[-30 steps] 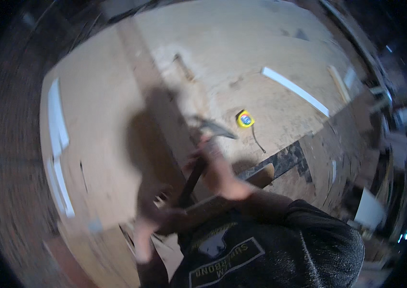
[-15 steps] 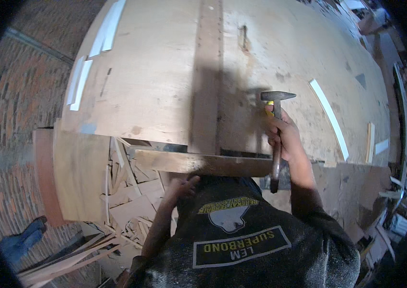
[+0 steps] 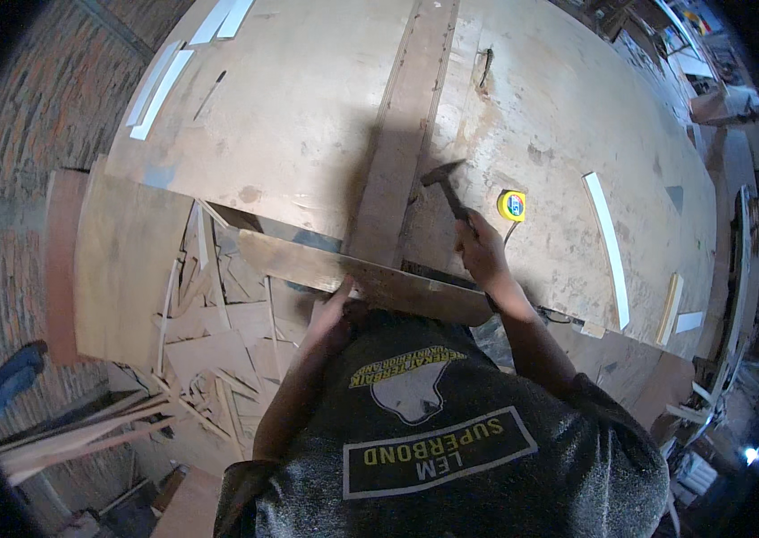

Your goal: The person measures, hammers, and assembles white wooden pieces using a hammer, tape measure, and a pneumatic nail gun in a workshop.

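My right hand (image 3: pixel 480 249) is closed round the handle of a hammer (image 3: pixel 453 195), whose dark metal head is raised over the worktable, beside a long brown strip (image 3: pixel 405 125). Across the table's near edge, close against my body, lies a narrow wooden board (image 3: pixel 370 282), slanting down to the right. My left hand (image 3: pixel 333 316) grips the near side of this board, thumb up against it; its other fingers are partly hidden. A yellow tape measure (image 3: pixel 512 205) sits on the tabletop just right of my right hand.
White strips (image 3: pixel 161 94) lie at the worktable's (image 3: pixel 290 134) far left, another white strip (image 3: pixel 608 251) on its right side. A thin dark pen-like stick (image 3: pixel 210 95) is near the left. Wood offcuts (image 3: pixel 218 332) pile up below at left, beside upright panels (image 3: pixel 129 269) and a brick wall (image 3: pixel 3 206).
The hammer has swung left and tilted, its head now left of my right hand. My left hand has shifted up, its thumb on the board. The tape measure has come into full view.
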Available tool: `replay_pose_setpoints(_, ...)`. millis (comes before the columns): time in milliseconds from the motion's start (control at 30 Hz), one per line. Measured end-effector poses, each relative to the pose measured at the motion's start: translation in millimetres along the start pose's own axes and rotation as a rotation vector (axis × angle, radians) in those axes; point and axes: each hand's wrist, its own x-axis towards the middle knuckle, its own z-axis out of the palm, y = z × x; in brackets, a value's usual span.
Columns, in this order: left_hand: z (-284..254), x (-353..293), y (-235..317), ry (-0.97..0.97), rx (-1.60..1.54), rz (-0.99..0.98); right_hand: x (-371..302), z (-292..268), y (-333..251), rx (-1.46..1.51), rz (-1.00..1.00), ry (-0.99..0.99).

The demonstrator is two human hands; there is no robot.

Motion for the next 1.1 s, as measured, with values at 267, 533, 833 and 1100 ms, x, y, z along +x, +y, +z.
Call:
replay_pose_setpoints(267, 14.3, 24.4, -40.6, 0.071, -0.235, 0.293, 29.5, -4.3, -23.1, -0.39, -0.122, -0.375)
replay_pose_setpoints(533, 36.0, 18.9, -43.7, 0.22, -0.197, 0.287, 30.2, 3.9, -1.4, -0.308, -0.504, -0.272)
replay_pose_setpoints(833, 48.7, 9.6, -37.0, 0.268, -0.231, 0.305, 35.9, 10.5, 6.7, -0.242, -0.576, -0.241)
replay_pose_setpoints(1100, 38.4, 14.4, -45.3, 0.19, -0.233, 0.324, 42.5, 16.6, -15.7, -0.258, -0.593, -0.255)
